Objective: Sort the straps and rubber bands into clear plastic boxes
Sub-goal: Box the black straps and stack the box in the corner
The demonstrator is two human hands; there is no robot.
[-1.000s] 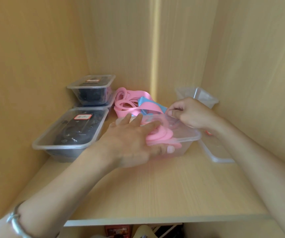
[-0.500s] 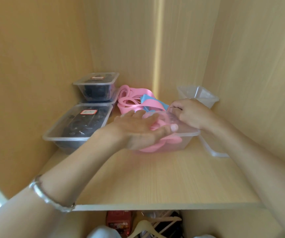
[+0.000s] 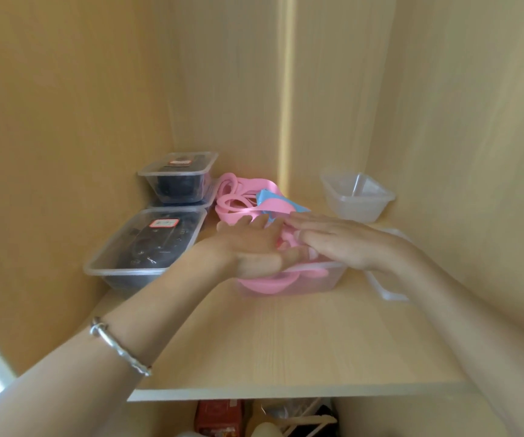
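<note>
1. Your left hand [image 3: 254,247] lies palm down over the open top of the clear box [image 3: 320,279], fingers straight and slightly spread, the thumb along the near rim.
2. Your right hand [image 3: 349,244] is flat too, fingers straight and close together. It reaches in from the right, and its fingertips meet the left hand's fingers above the box.
3. Neither hand pinches anything. Whether your palms press on what is in the box cannot be told.
4. You work on a pale wooden shelf [image 3: 286,342] inside a cupboard, with matching wood panels at the left, back and right.
5. Coiled pink bands [image 3: 264,283] lie in the clear box, directly under your hands and showing through its front wall.
6. Loose pink straps [image 3: 235,203] are piled on the shelf just behind the box, beyond your fingertips, with a blue strap [image 3: 265,195] on top of them.
7. Left of your left hand stands a lidded box [image 3: 147,244] with dark contents and a red-edged label. A smaller lidded box [image 3: 178,178] sits behind it.
8. An empty clear tub [image 3: 355,197] stands in the back right corner, and a flat clear lid [image 3: 387,291] lies beside your right wrist.
9. A silver bracelet [image 3: 118,348] circles your left wrist.
</note>
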